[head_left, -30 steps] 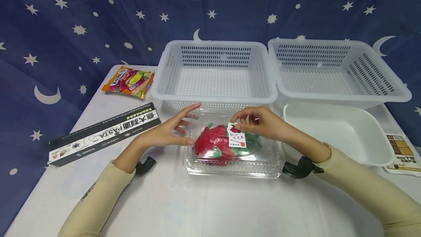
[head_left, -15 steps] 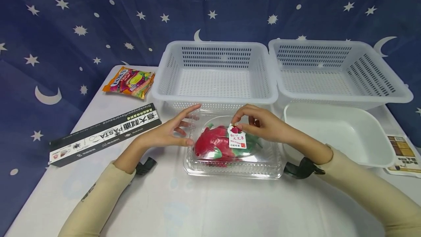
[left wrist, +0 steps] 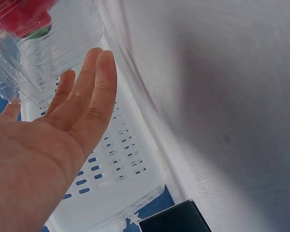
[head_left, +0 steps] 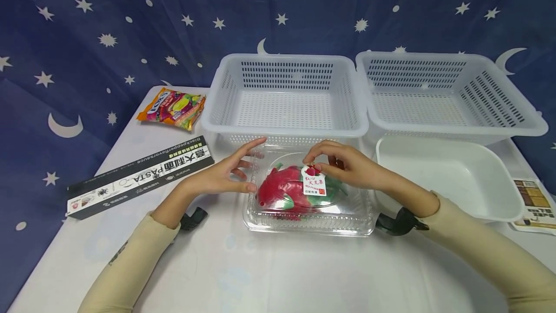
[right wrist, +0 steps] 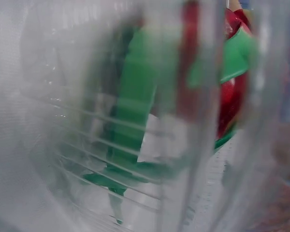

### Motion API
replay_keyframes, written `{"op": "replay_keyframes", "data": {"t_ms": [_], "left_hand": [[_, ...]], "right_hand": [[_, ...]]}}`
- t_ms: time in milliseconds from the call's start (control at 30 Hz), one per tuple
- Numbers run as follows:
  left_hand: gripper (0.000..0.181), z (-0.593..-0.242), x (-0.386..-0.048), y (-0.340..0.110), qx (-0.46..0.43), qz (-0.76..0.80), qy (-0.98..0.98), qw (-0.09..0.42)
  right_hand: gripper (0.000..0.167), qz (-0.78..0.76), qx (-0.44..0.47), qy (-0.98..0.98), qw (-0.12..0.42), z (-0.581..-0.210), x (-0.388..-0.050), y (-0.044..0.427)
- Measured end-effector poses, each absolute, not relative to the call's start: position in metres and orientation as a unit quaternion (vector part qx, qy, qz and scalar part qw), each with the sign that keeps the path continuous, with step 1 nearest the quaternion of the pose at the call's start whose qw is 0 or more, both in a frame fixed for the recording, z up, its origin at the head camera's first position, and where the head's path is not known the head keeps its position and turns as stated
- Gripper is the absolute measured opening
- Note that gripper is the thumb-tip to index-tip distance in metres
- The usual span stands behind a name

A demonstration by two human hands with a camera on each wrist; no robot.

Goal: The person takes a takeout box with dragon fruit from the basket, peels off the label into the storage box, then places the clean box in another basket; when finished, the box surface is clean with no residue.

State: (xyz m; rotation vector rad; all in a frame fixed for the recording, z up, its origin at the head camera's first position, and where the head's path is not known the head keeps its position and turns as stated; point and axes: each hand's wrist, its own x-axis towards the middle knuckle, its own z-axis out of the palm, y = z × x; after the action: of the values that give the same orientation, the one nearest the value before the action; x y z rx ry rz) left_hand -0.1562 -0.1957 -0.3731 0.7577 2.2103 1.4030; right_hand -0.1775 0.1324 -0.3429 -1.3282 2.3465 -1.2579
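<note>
A clear plastic clamshell box (head_left: 308,226) sits before me with a toy-like red dragon fruit (head_left: 278,187) with green scales inside. The thumb and forefinger of my right hand (head_left: 352,166) pinch the top of a white dragon fruit label (head_left: 314,188) over the lid. My left hand (head_left: 217,177) stays at the box's left side, its fingers spread and holding nothing. In the left wrist view those extended fingers (left wrist: 99,87) are close to the clear wall; contact is hard to tell. Blurred clear plastic and the fruit (right wrist: 133,96) fill the right wrist view, where no fingers can be made out.
Two white perforated baskets (head_left: 286,132) (head_left: 460,132) stand behind the box. A white basin (head_left: 451,178) is to the right, with a printed packet (head_left: 533,204) beyond it. On the left lie a black pasta box (head_left: 139,178) and an orange candy bag (head_left: 173,109).
</note>
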Motion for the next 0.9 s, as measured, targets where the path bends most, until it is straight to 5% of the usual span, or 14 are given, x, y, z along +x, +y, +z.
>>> {"op": "replay_keyframes", "data": {"t_ms": [367, 900], "left_hand": [[0.098, -0.3731, -0.1561, -0.1954, 0.275, 0.502, 0.795, 0.204], [0.097, -0.3715, -0.1548, -0.1948, 0.275, 0.503, 0.794, 0.204]], "right_hand": [[0.008, -0.430, -0.381, 0.816, 0.055, -0.3457, -0.1728, 0.1238], [0.006, -0.471, -0.360, 0.800, 0.091, -0.3478, -0.1696, 0.1306]]}}
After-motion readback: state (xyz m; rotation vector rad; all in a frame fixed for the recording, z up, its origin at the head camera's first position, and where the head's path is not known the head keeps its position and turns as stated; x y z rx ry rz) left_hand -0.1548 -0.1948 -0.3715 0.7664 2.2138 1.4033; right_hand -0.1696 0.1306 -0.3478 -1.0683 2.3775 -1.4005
